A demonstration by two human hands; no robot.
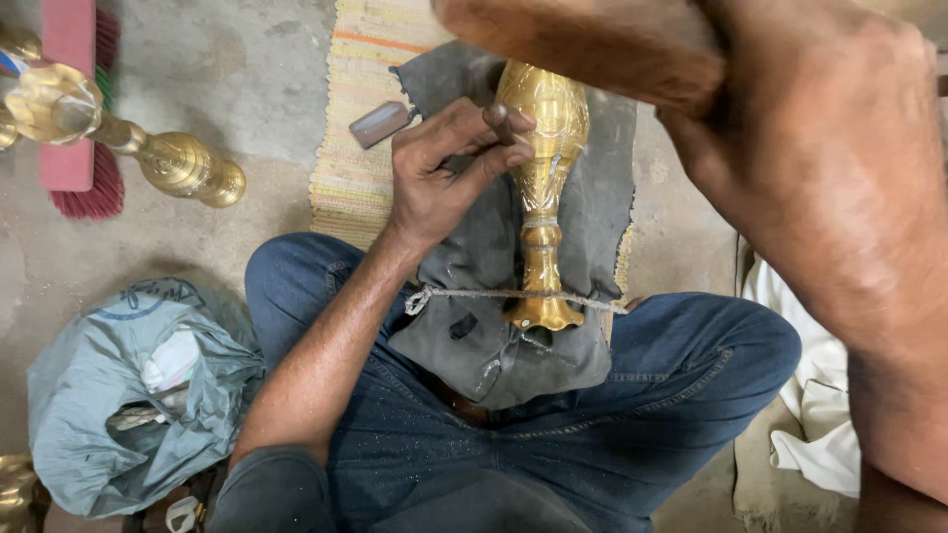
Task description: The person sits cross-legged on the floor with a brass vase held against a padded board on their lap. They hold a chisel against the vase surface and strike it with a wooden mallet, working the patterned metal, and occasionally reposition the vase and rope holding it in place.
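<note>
A brass vase (544, 168) lies on a dark grey cloth (592, 207) across my crossed legs in blue jeans, tied down near its foot by a string (494, 294). My left hand (444, 168) pinches a short dark metal punch (500, 120) with its tip against the vase's belly. Close to the camera and blurred, my right hand (820, 128) is raised high at the upper right, gripping a wooden mallet (583, 44) that hovers above the vase.
A striped woven mat (355, 99) lies under the cloth, with a small grey block (378, 123) on it. Another brass vessel (128, 138) and a red brush (84, 99) lie at upper left. A grey plastic bag (128, 395) sits at lower left, white cloth (820, 415) at right.
</note>
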